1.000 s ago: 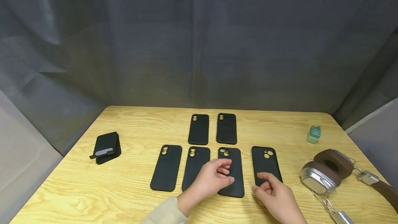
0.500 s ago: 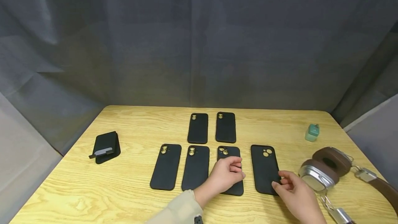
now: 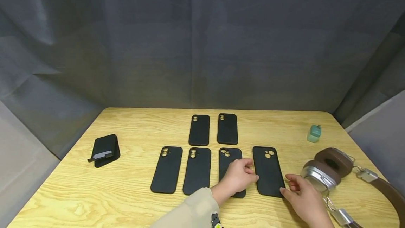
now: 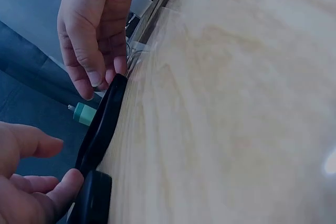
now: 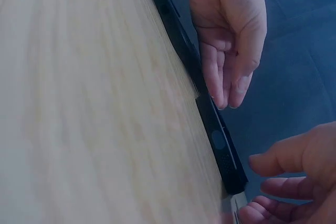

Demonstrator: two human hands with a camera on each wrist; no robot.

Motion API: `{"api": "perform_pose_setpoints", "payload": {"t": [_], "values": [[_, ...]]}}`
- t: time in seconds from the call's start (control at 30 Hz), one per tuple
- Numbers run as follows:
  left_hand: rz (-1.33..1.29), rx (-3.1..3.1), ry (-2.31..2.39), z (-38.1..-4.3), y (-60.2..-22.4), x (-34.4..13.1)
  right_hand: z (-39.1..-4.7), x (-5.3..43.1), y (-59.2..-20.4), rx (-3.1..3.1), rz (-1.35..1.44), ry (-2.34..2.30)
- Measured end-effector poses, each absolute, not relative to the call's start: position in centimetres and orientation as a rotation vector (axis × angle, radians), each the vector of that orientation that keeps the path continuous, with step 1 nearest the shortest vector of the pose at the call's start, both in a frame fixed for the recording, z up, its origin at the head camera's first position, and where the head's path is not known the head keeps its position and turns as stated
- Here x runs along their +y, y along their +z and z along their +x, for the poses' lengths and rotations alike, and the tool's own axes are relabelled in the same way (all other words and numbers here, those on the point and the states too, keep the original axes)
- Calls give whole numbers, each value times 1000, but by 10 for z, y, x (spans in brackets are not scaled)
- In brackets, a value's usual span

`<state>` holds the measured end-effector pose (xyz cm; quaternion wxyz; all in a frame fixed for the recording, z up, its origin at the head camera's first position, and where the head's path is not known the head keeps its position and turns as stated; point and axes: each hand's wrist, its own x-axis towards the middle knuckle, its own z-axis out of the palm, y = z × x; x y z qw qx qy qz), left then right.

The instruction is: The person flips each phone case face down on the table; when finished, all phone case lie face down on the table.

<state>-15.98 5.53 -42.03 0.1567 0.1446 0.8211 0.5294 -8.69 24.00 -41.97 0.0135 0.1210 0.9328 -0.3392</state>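
In the head view, the rightmost black phone case [image 3: 269, 175] lies with its hollow side up and its camera cut-out at the far end. My left hand [image 3: 238, 175] is at its left edge, thumb and fingers loosely bent and apart. Beyond the lower right corner is my right hand [image 3: 303, 196], its thumb tip right by the edge and nothing between the fingers. Part of a second phone case [image 3: 224, 166] is hidden beneath the left hand. From the right wrist view, the near phone case [image 5: 220, 150] lies flat between both hands.
Two more phone cases [image 3: 197, 171] lie to the left, and another two phone cases [image 3: 227, 129] form a back row. Brown headphones [image 3: 329, 168] sit close to the right hand. A green cube-like item [image 3: 314, 133] stands back right; a black folding stand [image 3: 105, 149] is far left.
My left hand has moved right, from over the neighbouring case to the rightmost case's left edge. The right hand has shifted right, off that case's lower part to beyond its right edge.
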Motion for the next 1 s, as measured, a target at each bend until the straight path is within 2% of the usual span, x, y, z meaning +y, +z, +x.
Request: {"api": "perform_pose_setpoints", "payload": {"t": [0.53, 1.0], "values": [[433, 2477, 1306, -172, -419, 66, -92, 238, -425, 2951, 320, -1050], [364, 2450, 1374, -171, -417, 70, -98, 240, -423, 2927, 354, -1031]]}}
